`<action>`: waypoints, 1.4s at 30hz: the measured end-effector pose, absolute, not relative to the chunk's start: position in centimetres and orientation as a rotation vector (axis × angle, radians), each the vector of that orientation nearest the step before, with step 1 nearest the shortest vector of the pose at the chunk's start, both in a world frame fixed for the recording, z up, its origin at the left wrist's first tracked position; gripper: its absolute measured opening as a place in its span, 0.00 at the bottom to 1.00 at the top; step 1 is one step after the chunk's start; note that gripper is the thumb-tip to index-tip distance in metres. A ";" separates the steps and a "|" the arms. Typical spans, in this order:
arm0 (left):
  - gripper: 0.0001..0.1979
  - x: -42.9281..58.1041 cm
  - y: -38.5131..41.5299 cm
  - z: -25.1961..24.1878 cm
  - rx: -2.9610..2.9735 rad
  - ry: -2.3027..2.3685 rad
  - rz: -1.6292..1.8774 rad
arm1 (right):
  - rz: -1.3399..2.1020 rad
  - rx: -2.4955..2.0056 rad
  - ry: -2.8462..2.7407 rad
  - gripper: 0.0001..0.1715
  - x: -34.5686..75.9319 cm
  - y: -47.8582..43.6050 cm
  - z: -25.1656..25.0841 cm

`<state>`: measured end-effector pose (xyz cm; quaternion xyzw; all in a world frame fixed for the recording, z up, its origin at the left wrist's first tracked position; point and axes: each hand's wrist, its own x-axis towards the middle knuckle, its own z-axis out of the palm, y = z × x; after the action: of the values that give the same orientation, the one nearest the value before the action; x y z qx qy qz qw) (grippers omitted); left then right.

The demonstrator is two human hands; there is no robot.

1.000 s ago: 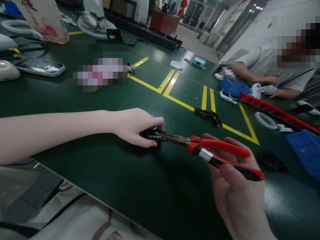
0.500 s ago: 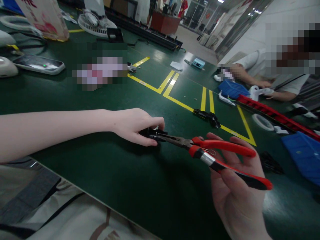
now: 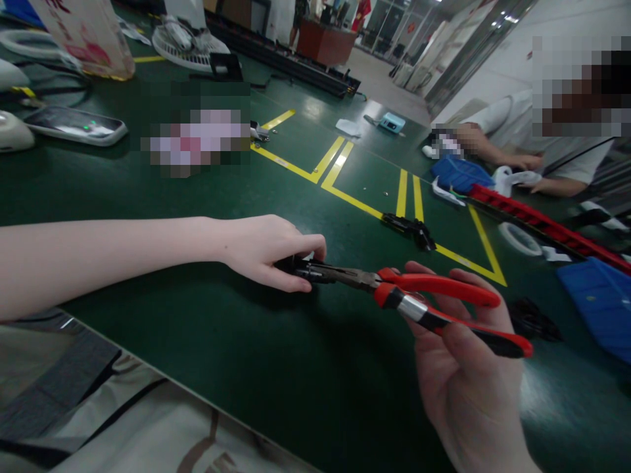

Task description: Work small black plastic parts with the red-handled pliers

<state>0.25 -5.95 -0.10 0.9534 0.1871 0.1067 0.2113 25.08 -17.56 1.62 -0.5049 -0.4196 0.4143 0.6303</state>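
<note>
My left hand (image 3: 276, 253) is closed around a small black part (image 3: 315, 269), held low over the green table; most of the part is hidden by my fingers. In my right hand (image 3: 468, 368) is a pair of long-nose pliers (image 3: 409, 305) with red and black handles. Their jaws point left and meet the end of the black part; whether they grip it is too small to tell. My right thumb lies along the lower handle, with fingers behind the upper one. Beyond them, a black jointed piece (image 3: 409, 230) lies across the yellow tape.
Blue bins (image 3: 596, 309) and a red strip (image 3: 547, 226) stand at the right, near a white ring (image 3: 520, 238). A co-worker's arm (image 3: 503, 154) rests across the table. At the left lie a phone (image 3: 76, 125) and a white fan (image 3: 190, 46). The table edge (image 3: 187, 394) runs close to me.
The lower plier handle has risen slightly toward the upper one, so the handles are a little closer together. My left hand has hardly moved.
</note>
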 end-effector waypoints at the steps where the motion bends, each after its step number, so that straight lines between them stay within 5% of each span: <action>1: 0.17 0.3 -6.0 -0.1 2.650 0.524 0.297 | 0.944 -1.155 -0.961 0.29 25.1 -17.5 1.7; 42: 0.18 0.7 -6.3 -0.5 2.688 0.455 0.325 | 1.208 -1.403 -0.504 0.29 25.6 -16.2 1.8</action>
<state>0.70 -6.25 -0.54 0.9599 0.1625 0.1159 0.1969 25.62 -16.16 1.76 -0.5989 -0.2151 0.5154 0.5739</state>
